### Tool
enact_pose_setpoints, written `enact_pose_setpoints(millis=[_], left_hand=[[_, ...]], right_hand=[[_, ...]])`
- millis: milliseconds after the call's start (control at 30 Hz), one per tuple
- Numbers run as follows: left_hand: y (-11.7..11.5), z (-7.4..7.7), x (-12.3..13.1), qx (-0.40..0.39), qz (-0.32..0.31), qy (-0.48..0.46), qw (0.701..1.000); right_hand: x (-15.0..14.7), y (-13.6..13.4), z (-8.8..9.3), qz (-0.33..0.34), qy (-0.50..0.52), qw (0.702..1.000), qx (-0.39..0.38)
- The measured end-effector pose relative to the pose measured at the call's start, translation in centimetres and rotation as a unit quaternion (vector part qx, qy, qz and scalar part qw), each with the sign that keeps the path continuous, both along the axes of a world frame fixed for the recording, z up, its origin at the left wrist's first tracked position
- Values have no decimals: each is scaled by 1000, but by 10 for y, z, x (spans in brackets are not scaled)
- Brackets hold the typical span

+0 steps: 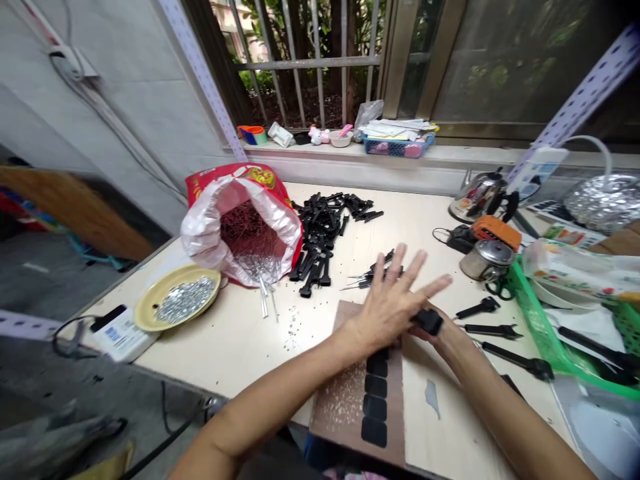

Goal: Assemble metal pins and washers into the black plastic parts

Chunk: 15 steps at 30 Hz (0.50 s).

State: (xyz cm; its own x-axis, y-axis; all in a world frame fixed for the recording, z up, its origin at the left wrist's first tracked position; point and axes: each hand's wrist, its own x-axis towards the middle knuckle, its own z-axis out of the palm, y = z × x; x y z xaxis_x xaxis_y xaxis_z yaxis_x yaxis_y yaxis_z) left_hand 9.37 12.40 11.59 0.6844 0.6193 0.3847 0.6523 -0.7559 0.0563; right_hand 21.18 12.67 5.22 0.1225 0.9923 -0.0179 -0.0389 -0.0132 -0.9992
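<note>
My left hand (pixel 395 303) is spread with its fingers stretched out, palm down, over the far end of a brown board (pixel 340 407). My right hand (pixel 424 333) lies partly beneath it, most of its fingers hidden. A black plastic part (pixel 429 321) sticks out at the right hand, which seems closed around it. Black rounded squares (pixel 375 407) run in a row along the board, beside pale crumbs. Just beyond my left fingers lie black pieces with thin metal rods (pixel 367 277). Several black handle-like parts (pixel 493 330) lie to the right of my hands.
A pile of black parts (pixel 325 230) lies beside an open red and white sack (pixel 240 227) of thin rods. At left stands a yellow plate (pixel 145 313) of small shiny pieces. A green basket (pixel 535 327), metal cup (pixel 486 259) and kettle (pixel 477 197) stand at right.
</note>
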Motion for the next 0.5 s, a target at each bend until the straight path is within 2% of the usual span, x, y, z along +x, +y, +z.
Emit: enact_pose_setpoints(millis=[67, 133, 233, 300, 367, 433, 500], left_hand=[[-29, 1, 1, -2, -10, -4, 1000], [-54, -1, -5, -8, 4, -9, 1000], [-77, -9, -33, -22, 54, -10, 998], [-79, -20, -66, -23, 101, -22, 994], [-71, -35, -106, -20, 205, -50, 977], [-58, -52, -146, -41, 301, -69, 950], [-45, -66, -178, -67, 336, -60, 937]], right_hand=[[-13, -16, 1, 18, 1, 999, -33], [-17, -27, 6, 65, 19, 994, -81], [-12, -32, 17, 113, 90, 982, -120], [-6, -29, 24, 99, 136, 980, -108], [-3, -28, 28, 79, 144, 984, -76], [-6, -29, 30, 78, 93, 992, -34], [-14, -35, 30, 95, 17, 995, -1]])
